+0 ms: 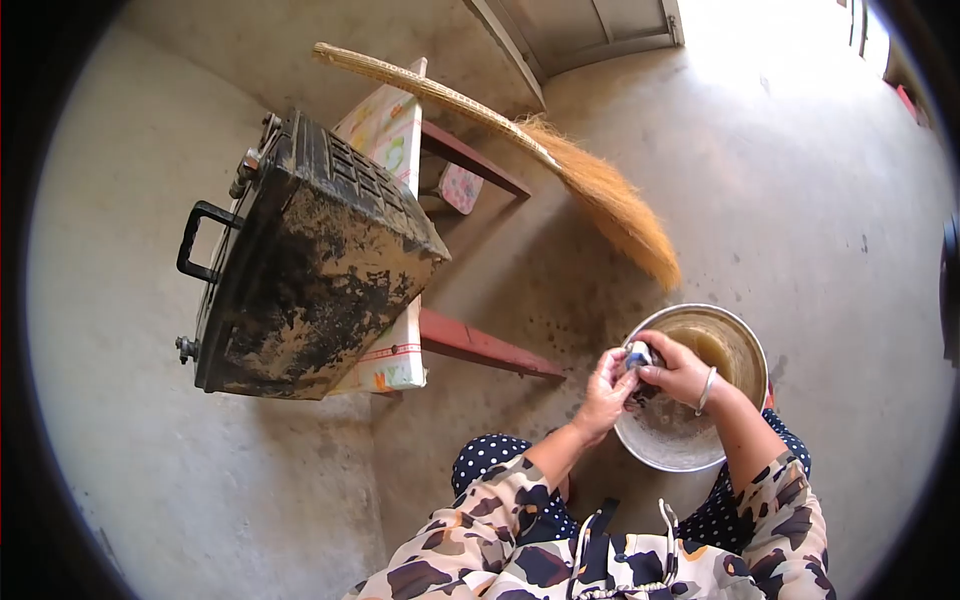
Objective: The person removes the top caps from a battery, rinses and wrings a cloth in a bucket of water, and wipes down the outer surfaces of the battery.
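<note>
Over the left part of a round metal basin (752, 440), both hands meet around a small bundle (638, 356) with blue, white and dark parts. My left hand (606, 388) has its fingers closed on the bundle's left side. From the right, my right hand (676, 368), with a silver bangle at the wrist, grips the same bundle. Fingers hide much of it, so what it is cannot be made out. Murky brownish water (712, 345) shows in the basin beyond the hands.
A dirty black battery-like case (320, 270) with a handle stands on a table (405, 372) with reddish legs at the left. A straw broom (600, 195) leans across the table's far end toward the floor. A metal door (590, 30) is at the top.
</note>
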A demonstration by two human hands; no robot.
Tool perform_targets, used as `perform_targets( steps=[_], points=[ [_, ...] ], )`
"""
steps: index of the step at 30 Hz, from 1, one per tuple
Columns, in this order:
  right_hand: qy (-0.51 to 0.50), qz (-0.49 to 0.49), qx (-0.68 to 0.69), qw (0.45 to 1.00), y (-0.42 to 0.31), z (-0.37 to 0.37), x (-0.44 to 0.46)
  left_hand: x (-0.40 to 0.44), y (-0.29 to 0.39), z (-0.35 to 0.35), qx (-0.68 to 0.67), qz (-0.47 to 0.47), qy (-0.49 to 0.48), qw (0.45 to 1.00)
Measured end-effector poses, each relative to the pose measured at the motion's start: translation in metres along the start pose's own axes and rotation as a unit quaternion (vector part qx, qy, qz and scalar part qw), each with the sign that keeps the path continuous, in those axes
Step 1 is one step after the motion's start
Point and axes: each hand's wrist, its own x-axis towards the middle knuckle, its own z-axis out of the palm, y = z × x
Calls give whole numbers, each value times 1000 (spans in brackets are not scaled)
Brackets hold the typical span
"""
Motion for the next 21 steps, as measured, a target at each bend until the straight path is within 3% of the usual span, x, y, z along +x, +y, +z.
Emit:
perform_targets(
  steps=[1, 2, 4, 5, 7, 8, 10, 12, 14, 16, 18, 20, 21],
  points=[
    [5, 69, 153, 986, -39, -5, -1, 5, 0, -5, -12, 77, -2, 997],
    [51, -34, 132, 989, -35, -4, 9, 8, 9, -10, 5, 104, -4, 995],
    [75, 51, 342, 935, -59, -9, 6, 5, 25, -9, -8, 114, -8, 993],
    [77, 49, 342, 935, -55, -8, 9, 3, 29, -11, -7, 114, -12, 993],
    [100, 47, 555, 824, -40, -2, 22, -3, 31, -18, -72, 29, -49, 996],
    [169, -4, 546, 821, -46, -4, 36, -2, 32, -20, -73, 31, -51, 996],
    [140, -59, 560, 814, -84, -27, 64, -2, 32, -27, -116, -55, -23, 991],
    [144, -127, 526, 829, -138, -35, 102, 1, 29, -27, 31, -52, -5, 998],
    [71, -220, 543, 807, -193, -30, 137, -1, 24, -27, 66, -17, -50, 996],
    [5, -290, 520, 803, -244, -16, 168, -5, 20, -27, 89, -43, -83, 992],
    [20, -325, 449, 832, -280, 5, 186, -2, -2, -28, 98, -28, -106, 989],
    [-21, -392, 414, 821, -292, 46, 204, -1, 1, -23, 133, -69, -130, 980],
    [73, -449, 302, 838, -292, 61, 214, -5, 34, -9, 323, -78, -108, 937]
  ],
)
